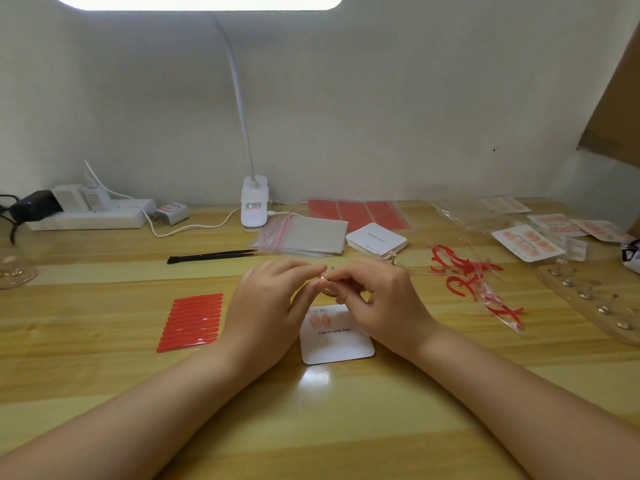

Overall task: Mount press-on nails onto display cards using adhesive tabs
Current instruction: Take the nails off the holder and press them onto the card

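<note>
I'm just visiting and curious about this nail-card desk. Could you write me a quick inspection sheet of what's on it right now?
Surface: wooden desk, glossy.
Job's things: white card printed Handmade Nail carries two pink nails; red tab sheet lies to its left; stack of blank cards and finished cards lie further back.
Clutter: peeled red strips, clear bags, black tweezers.
Hands: left hand and right hand meet above the card, pinching something small; what it is, too small to tell.
Cables: white lead runs from the lamp towards the power strip.
Surroundings: plain pale wall.
</note>
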Motion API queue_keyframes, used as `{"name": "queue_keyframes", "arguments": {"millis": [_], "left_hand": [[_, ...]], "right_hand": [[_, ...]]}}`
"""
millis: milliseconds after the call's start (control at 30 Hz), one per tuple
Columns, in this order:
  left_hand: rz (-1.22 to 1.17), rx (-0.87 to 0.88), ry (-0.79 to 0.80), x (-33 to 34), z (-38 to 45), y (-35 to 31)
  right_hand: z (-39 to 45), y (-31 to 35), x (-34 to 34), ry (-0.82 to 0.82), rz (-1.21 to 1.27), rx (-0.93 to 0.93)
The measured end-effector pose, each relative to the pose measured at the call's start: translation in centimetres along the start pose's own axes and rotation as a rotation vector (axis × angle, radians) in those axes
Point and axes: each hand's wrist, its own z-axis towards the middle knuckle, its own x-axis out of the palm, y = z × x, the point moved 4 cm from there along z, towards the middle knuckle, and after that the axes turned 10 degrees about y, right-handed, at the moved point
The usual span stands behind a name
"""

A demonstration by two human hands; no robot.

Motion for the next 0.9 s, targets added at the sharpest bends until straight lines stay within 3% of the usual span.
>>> {"name": "queue_keyframes", "arguments": {"millis": [300, 533, 767, 900], "left_hand": [[-0.171, -0.093, -0.057, 0.1, 0.2, 1.4], [-0.246, -0.178, -0.008, 0.4, 0.2, 2.1], [-0.221, -0.177, 0.037, 0.5, 0.4, 1.9], [-0.199, -0.155, 0.041, 0.4, 0.3, 1.5]], "right_hand": [[-0.1, -0.4, -0.1, -0.009, 0.106, 0.083], [-0.7, -3.4, -2.1, -0.232, 0.215, 0.531], [-0.8, -4.8, -1.9, -0.105, -0.013, 0.659], [-0.9, -5.5, -1.6, -0.042, -0.001, 0.747]]}}
